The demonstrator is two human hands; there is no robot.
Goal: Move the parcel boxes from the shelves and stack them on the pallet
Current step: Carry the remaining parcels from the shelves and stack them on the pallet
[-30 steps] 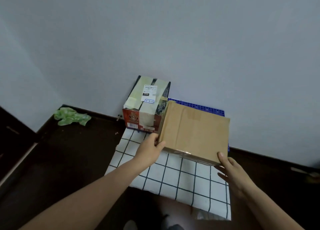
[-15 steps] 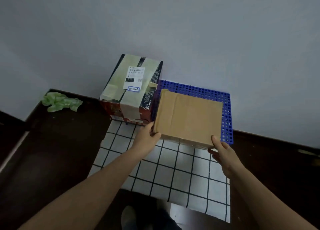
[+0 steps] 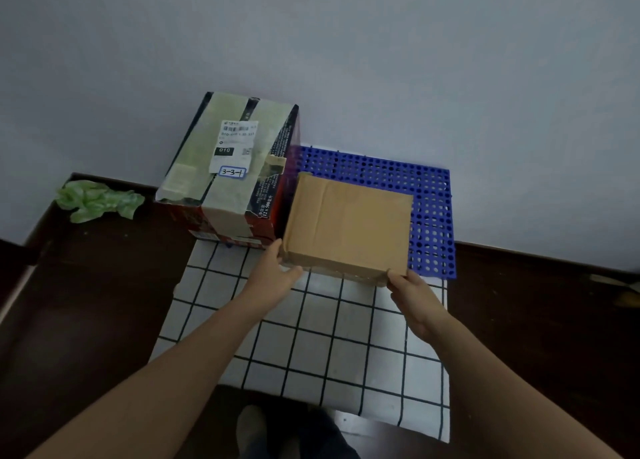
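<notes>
A plain brown cardboard box (image 3: 349, 224) lies low over the blue perforated pallet (image 3: 431, 209), against the wall. My left hand (image 3: 277, 273) grips its near left corner and my right hand (image 3: 412, 294) grips its near right corner. To its left on the pallet stands a taller taped box (image 3: 230, 171) with a white shipping label marked 3-3-1; the brown box sits right beside it. Whether the brown box rests on the pallet or hovers just above it is unclear.
A white cloth with a black grid (image 3: 311, 344) lies on the dark floor in front of the pallet. A crumpled green bag (image 3: 98, 200) lies by the wall at the left. My feet (image 3: 252, 431) show at the bottom edge.
Both hands have lowered the brown box from chest height down onto or just above the blue pallet, beside the taped box. The view has tilted downward.
</notes>
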